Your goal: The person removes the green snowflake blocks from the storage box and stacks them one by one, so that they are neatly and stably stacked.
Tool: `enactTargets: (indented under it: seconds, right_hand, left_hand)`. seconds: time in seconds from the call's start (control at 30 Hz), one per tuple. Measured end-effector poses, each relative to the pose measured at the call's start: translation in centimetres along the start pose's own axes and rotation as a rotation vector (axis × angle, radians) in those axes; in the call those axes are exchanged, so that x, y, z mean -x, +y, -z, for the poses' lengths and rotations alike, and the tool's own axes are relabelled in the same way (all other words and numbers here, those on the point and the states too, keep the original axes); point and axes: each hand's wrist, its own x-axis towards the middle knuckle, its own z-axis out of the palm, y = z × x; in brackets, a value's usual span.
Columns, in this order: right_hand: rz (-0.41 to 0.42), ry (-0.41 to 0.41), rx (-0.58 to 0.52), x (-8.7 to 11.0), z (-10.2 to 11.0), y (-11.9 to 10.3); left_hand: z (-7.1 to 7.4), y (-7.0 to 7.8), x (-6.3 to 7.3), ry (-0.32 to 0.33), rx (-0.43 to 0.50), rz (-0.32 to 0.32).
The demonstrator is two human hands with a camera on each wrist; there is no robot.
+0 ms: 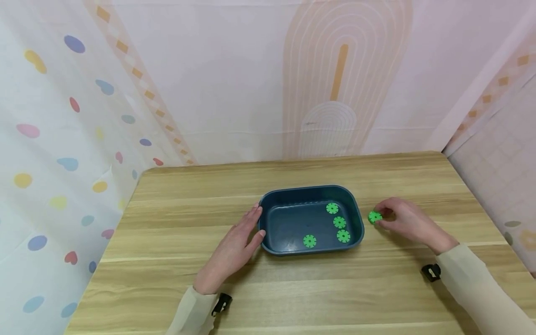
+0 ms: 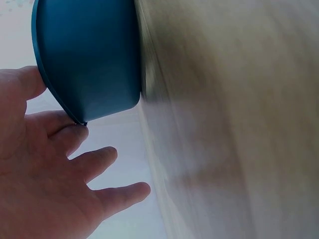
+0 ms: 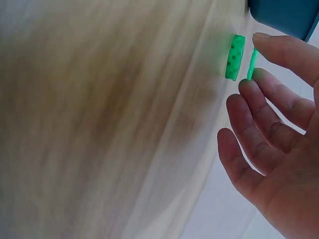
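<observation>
A dark blue plastic tub sits on the wooden table, with several green notched discs lying flat inside it, most toward its right end. My left hand touches the tub's left rim with thumb and fingertips, its fingers mostly straight. To the right of the tub, my right hand pinches one thin green notched disc between thumb and fingertips. In the right wrist view, a short stack of green discs stands on the table just under the pinched disc, with a small gap between.
The wood-grain table reaches back to a patterned cloth hanging behind it, with more cloth at the left side. Each sleeve has a small black clip near the wrist.
</observation>
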Motion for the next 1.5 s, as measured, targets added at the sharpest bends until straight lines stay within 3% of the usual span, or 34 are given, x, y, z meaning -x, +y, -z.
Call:
enactTargets:
  seconds: [1.5]
  right_hand:
    - [-0.044, -0.054, -0.034, -0.36, -0.18, 0.6]
  left_hand:
    - [-0.08, -0.21, -0.11, 0.009, 0.01, -0.014]
